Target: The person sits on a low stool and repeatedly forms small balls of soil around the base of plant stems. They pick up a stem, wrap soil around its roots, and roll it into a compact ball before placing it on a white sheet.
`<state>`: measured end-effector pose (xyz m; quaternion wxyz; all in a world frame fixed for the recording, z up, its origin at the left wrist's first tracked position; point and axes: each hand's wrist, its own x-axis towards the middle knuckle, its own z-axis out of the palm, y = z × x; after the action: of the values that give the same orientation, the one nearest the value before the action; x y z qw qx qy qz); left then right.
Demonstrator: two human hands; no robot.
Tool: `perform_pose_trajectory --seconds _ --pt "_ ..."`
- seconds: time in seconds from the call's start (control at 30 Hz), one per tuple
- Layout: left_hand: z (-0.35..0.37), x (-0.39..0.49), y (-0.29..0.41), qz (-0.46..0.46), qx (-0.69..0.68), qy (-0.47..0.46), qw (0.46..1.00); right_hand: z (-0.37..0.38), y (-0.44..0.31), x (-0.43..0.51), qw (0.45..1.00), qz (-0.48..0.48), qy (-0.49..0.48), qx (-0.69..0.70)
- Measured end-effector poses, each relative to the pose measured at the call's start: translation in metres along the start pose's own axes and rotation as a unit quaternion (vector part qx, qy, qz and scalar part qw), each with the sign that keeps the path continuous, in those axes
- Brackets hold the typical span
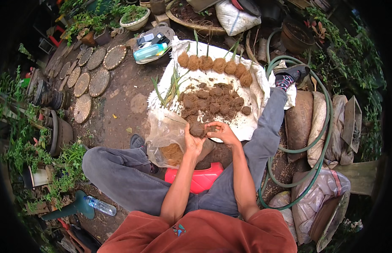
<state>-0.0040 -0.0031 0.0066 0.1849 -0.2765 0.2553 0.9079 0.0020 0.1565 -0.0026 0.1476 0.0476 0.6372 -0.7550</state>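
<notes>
Between my hands is a round, dark brown ball of soil [197, 129]. It rests in the fingers and palm of my left hand [193, 142]. My right hand [224, 134] pinches a smaller dark clump [210, 129] against the ball's right side. Just beyond lies a heap of soil balls [215, 101] with loose fibre on a white woven sheet [253, 104]. Along its far part sits a row of fibre-wrapped balls [219, 65], several with green leaves standing up. Cut or loose green plants [171, 90] lie at the sheet's left edge.
A clear plastic bag [166, 132] of brown fibre [172, 154] stands by my left forearm. A red plastic stool [211, 173] is under me. Left of the sheet, a blue bottle [150, 52] and phones lie on a low stand. A green hose [329, 126] coils over sacks at right.
</notes>
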Motion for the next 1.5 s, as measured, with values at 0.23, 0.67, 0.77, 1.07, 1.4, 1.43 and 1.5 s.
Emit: perform_pose_trajectory --seconds 0.23,0.67,0.77,1.07,1.4,1.43,1.5 --pt "-0.010 0.006 0.002 -0.013 0.043 -0.083 0.996 0.001 -0.010 -0.005 0.998 0.040 0.027 0.027" --pt "0.001 -0.004 0.002 -0.011 0.176 -0.036 0.984 -0.004 -0.015 -0.012 0.996 0.041 0.061 0.054" --pt "0.006 -0.006 -0.001 0.001 0.184 -0.034 0.982 -0.007 -0.012 -0.010 0.991 0.055 0.093 0.074" --pt "0.005 -0.004 -0.005 0.025 0.115 -0.025 0.993 -0.009 -0.005 -0.004 0.985 0.045 0.153 0.060" --pt "0.010 -0.005 -0.011 0.081 0.082 -0.002 0.993 -0.015 0.025 0.008 0.967 0.001 0.255 0.011" --pt "0.012 -0.006 -0.012 0.089 0.086 0.000 0.992 -0.016 0.028 0.009 0.964 -0.005 0.266 0.008" --pt "0.014 -0.008 -0.015 0.106 0.095 0.004 0.990 -0.017 0.033 0.011 0.955 -0.016 0.297 0.010"
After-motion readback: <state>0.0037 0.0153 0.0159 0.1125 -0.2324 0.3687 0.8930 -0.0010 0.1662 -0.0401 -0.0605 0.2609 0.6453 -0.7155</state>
